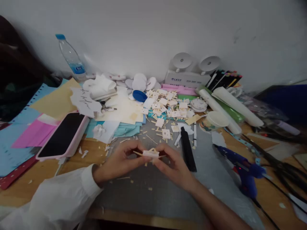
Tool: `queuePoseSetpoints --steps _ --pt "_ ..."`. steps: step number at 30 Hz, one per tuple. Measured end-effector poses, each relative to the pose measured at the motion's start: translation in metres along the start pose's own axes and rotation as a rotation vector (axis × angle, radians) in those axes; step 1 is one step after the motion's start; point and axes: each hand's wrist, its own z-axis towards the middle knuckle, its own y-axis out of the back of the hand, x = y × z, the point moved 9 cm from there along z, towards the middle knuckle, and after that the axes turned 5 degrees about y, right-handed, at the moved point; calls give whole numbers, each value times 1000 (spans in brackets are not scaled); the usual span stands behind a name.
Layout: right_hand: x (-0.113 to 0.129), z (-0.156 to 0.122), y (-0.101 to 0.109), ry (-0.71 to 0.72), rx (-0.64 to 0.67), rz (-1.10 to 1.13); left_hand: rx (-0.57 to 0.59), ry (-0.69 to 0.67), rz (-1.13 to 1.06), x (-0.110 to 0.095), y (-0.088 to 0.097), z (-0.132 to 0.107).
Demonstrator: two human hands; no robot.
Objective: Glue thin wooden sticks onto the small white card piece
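Between my two hands is a small white paper figure (151, 154) with thin cream strips sticking out at its sides and top. My left hand (126, 157) pinches its left end between thumb and fingers. On the other end, my right hand (171, 163) grips it the same way. The figure is held above a grey cutting mat (148, 201). Beyond the hands lies a heap of similar small white figures (168, 103) with drawn faces and strip limbs. One such figure (166, 134) lies apart, nearer to my hands. A black marker-like stick (188, 150) rests right of my right hand.
At the right lie a blue glue gun (240, 169), black scissors (285, 169), paper rolls (220, 110) and a paper cup (214, 121). A phone (63, 135) and coloured papers (35, 131) lie left. A water bottle (72, 59) and a white emergency light (188, 78) stand against the wall.
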Motion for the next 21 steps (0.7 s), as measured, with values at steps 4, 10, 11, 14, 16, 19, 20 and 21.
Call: queuePoseSetpoints --steps 4,10,11,14,16,19,20,21 --pt "0 -3 -3 -24 -6 38 39 -13 -24 0 -3 -6" --pt "4 -7 -4 -17 -73 79 57 25 -31 5 -4 -11" --pt "5 -8 -4 -20 -80 87 67 40 -45 7 -4 -11" --pt "3 -10 -5 -49 -101 142 107 67 -93 8 -8 -12" --pt "1 -12 -6 -75 -140 217 103 59 -123 6 -8 -12" --pt "-6 -15 -8 -122 -219 341 55 19 -127 2 -5 -11" --pt "-9 -16 -9 -140 -243 372 54 5 -115 2 -5 -11" --pt "-12 -16 -10 -163 -258 395 67 -6 -101 2 -7 -10"
